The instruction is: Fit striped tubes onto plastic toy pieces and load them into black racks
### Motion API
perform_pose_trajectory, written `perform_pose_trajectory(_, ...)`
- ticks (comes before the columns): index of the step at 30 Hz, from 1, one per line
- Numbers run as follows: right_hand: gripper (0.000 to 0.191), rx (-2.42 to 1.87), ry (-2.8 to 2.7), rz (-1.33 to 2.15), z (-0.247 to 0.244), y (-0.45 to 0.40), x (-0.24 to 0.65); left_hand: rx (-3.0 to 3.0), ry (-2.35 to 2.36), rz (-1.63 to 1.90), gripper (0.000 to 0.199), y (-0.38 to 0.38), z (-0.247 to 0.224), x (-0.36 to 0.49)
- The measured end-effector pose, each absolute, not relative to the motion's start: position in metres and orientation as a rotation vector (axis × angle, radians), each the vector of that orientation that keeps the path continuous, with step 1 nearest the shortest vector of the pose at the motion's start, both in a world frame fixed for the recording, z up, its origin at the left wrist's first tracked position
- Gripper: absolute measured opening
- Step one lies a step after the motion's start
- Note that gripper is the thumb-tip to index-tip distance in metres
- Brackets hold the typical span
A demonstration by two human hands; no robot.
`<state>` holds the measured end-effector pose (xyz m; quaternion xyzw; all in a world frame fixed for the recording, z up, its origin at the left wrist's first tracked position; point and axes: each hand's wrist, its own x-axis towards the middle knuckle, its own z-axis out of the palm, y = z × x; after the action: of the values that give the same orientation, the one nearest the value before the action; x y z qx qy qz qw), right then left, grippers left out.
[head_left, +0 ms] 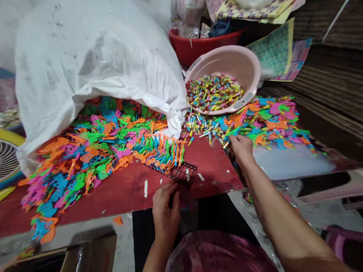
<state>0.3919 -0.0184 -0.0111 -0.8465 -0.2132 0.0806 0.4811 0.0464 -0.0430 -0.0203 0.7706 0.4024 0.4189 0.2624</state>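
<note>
My right hand (242, 151) reaches to the right part of the red table, its fingers pinched at a small tube with a shiny end (226, 145). Loose coloured tubes (199, 125) lie just beyond it. My left hand (166, 210) is at the table's front edge, fingers and thumb curled together; what they hold, if anything, is hidden. Just beyond it lies a black grid rack (185, 172). A row of flat toy guns (161, 153) in orange, green, blue and pink stands in the rack, side by side.
A big white sack (97, 47) spills a heap of plastic toy guns (79, 157) at left. Behind stands a pink basin (252, 67) of small tubes, with a red basin (207, 45) beyond. More toy pieces (275, 121) lie right, beside a clear plastic sheet (292, 162).
</note>
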Motion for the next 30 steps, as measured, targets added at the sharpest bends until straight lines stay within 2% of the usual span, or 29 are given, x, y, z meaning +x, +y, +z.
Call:
perform_pose_trajectory(4, 0.035, -1.84, -0.638, 0.258, -0.006, -0.039, 0.365, 2.006, 1.072, 1.222, 0.02, -0.048, -0.015, 0.047)
perform_pose_trajectory(7, 0.03, -1.694, -0.81, 0.169, 0.01, -0.057, 0.325, 1.986, 1.068, 1.29, 0.021, -0.054, -0.002, 0.052)
perform_pose_trajectory(10, 0.021, -1.687, -1.172, -0.016, 0.02, -0.074, 0.273, 2.001, 1.045, 1.319, 0.025, -0.062, 0.012, 0.06)
perform_pose_trajectory(12, 0.016, -1.521, -1.508, -0.107, 0.018, -0.082, 0.239, 1.99, 1.059, 1.338, 0.032, -0.066, 0.018, 0.064)
perform_pose_trajectory(15, 0.021, -1.243, -1.737, -0.113, 0.009, -0.08, 0.201, 1.961, 1.181, 1.367, 0.028, -0.07, 0.018, 0.064)
perform_pose_trajectory(18, 0.022, -1.149, -1.754, -0.082, 0.002, -0.072, 0.181, 1.968, 1.365, 1.397, 0.01, -0.07, 0.011, 0.055)
perform_pose_trajectory(26, 0.031, -1.18, -1.746, 0.072, -0.001, -0.071, 0.185, 2.068, 1.44, 1.471, 0.009, -0.057, -0.004, 0.032)
perform_pose_trajectory(30, 0.026, -1.329, -1.564, 0.157, -0.003, -0.072, 0.202, 2.069, 1.44, 1.499, 0.011, -0.048, -0.008, 0.037)
